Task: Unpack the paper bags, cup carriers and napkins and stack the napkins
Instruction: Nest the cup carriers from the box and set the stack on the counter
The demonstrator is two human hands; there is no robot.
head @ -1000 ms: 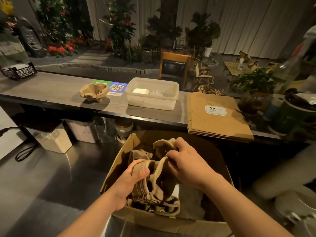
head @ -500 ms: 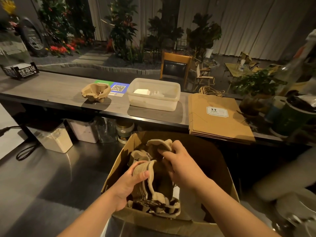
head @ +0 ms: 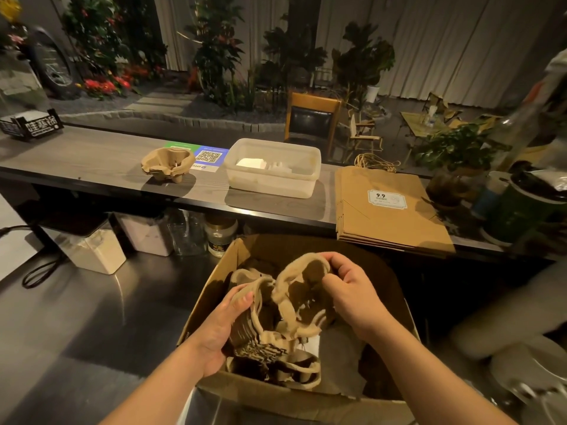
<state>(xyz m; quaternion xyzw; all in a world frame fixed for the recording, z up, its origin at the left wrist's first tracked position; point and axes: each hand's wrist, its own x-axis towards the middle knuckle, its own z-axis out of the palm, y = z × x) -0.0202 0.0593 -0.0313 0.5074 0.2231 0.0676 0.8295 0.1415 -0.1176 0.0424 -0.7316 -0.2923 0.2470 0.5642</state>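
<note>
The step in hand is the unpacking of the cup carriers. Both hands are down in the open box [head: 214,283], which sits on the steel surface [head: 92,317] just below the raised wooden surface [head: 92,161].

The left hand [head: 219,328] grips a nested stack [head: 257,332] of pulp carriers from its left side, fingers curled round the edge and thumb on the rim. The right hand [head: 349,294] pinches the rim of the top carrier [head: 302,280], which is tilted up and partly parted from the stack. More carriers [head: 302,368] lie lower in the box, with something pale beneath them that I cannot make out; it may be napkins.

Already out on the wooden surface: one carrier [head: 168,162] at the left, a clear tub [head: 273,182] holding white napkins [head: 251,163] in the middle, and a flat pile of paper bags [head: 389,216] at the right.

By my judgement the task is partly done: the bags look unpacked and the carriers are only begun. The next move calls for either freeing the top carrier from the stack, the left hand holding the rest down while the right pulls up, or lifting the whole stack clear of the box walls and setting it beside the lone carrier. The pulp is light and the pieces wedge together, so a steady, straight pull should serve better than a twist.
</note>
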